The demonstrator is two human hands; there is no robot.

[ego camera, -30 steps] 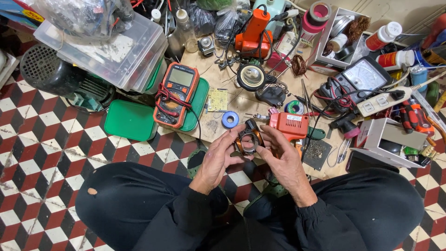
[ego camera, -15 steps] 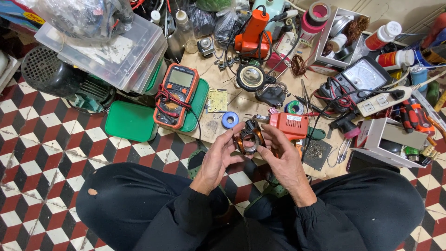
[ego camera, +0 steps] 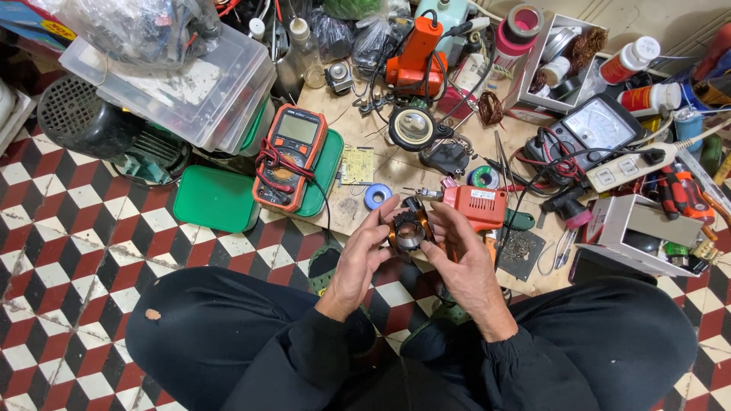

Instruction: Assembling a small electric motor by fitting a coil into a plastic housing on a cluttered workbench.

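A small round motor part with copper windings [ego camera: 409,232] is held just below the centre of the frame, above the lower edge of the wooden board [ego camera: 396,171]. It is pinched from both sides: the left hand [ego camera: 364,255] is closed on its left rim with thumb and fingertips, and the right hand [ego camera: 464,259] is clamped on its right side, fingers curled over the top. The metal ring at the part's centre is turned up toward the camera.

Just above the part, a blue tape roll [ego camera: 377,196] is seen lying flat on the board, and just to the right an orange-red tool body [ego camera: 476,204] is lying close to the right hand's fingers. Further left, an orange multimeter [ego camera: 290,156] with red leads wrapped round it is rested on a green lid [ego camera: 215,199]. A round magnifier [ego camera: 412,126] is placed above centre, with an orange glue gun [ego camera: 415,57] standing behind it. At upper right, an analogue meter [ego camera: 598,125] and a white power strip [ego camera: 628,166] are seen. At upper left, a clear plastic box [ego camera: 175,84] is stacked. Red, white and black checked floor tiles [ego camera: 76,251] are shown at lower left, beside 2 crossed legs in black.
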